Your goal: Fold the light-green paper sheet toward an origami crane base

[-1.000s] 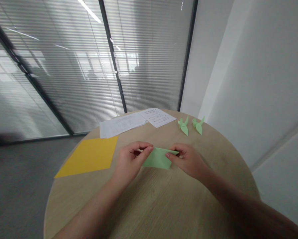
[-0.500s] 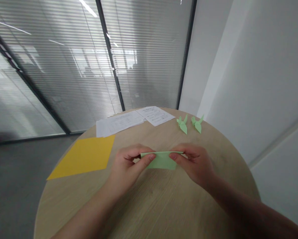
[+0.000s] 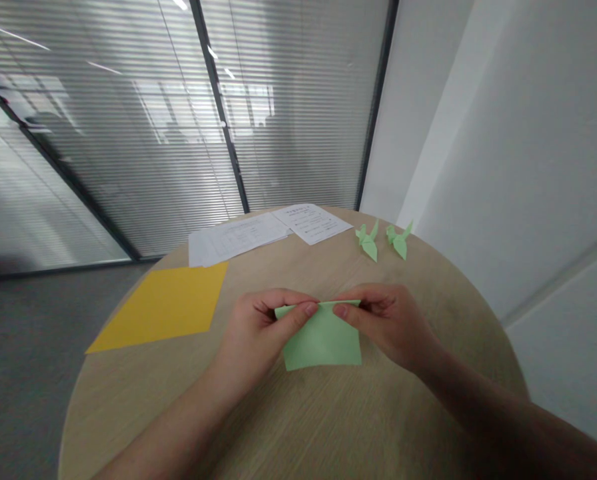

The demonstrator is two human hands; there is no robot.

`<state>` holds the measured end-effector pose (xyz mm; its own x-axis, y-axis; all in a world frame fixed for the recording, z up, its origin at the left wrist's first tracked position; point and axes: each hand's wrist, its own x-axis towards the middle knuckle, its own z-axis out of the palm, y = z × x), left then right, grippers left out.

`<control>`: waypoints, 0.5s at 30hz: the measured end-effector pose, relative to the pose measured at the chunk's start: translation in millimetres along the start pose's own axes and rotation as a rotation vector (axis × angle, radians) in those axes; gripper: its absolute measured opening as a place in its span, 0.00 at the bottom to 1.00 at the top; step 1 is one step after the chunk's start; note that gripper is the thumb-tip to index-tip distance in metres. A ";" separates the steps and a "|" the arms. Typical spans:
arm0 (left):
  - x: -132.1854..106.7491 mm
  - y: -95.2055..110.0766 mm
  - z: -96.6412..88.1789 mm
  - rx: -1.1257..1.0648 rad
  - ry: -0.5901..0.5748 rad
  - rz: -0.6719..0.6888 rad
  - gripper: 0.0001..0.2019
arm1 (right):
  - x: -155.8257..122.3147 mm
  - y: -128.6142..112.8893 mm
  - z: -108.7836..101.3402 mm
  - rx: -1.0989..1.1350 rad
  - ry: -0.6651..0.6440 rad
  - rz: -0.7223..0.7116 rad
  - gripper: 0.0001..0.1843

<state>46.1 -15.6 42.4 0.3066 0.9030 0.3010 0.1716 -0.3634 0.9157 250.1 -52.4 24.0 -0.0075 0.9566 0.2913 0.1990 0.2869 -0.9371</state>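
Observation:
Between my two hands is a piece of light green paper (image 3: 323,340), pinched along its far edge, its lower part facing me. My left hand (image 3: 266,323) grips the far edge left of centre, thumb on the near face and fingers behind. On the right side of that edge, my right hand (image 3: 386,323) pinches in the same way. The two thumb tips are a short gap apart. Fingers behind the paper are partly hidden. Beyond my right hand stand two folded green paper cranes, one on the left (image 3: 367,241) and one on the right (image 3: 400,240).
A round wooden table (image 3: 278,427) carries everything. Yellow paper (image 3: 163,307) lies at its left edge. White printed sheets (image 3: 238,237) overlap at the far side, a single printed sheet (image 3: 312,223) among them. Glass partitions with blinds (image 3: 298,133) and a white wall (image 3: 538,167) stand behind.
The green paper has tilted so that more of its near face shows, reaching lower toward me. My thumbs have come closer together along the edge. The view has shifted slightly downward.

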 end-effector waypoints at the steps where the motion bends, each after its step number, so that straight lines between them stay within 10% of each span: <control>1: -0.3 0.1 0.2 0.003 0.026 0.011 0.06 | 0.4 0.9 0.2 0.015 0.006 0.011 0.11; 15: 3.3 -7.9 0.3 -0.066 0.073 -0.048 0.06 | 1.7 2.8 -1.1 -0.050 0.021 0.012 0.19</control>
<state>46.1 -9.7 36.1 0.2299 0.9343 0.2723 0.1216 -0.3052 0.9445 251.7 -50.0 22.0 0.0158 0.9585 0.2845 0.2478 0.2719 -0.9299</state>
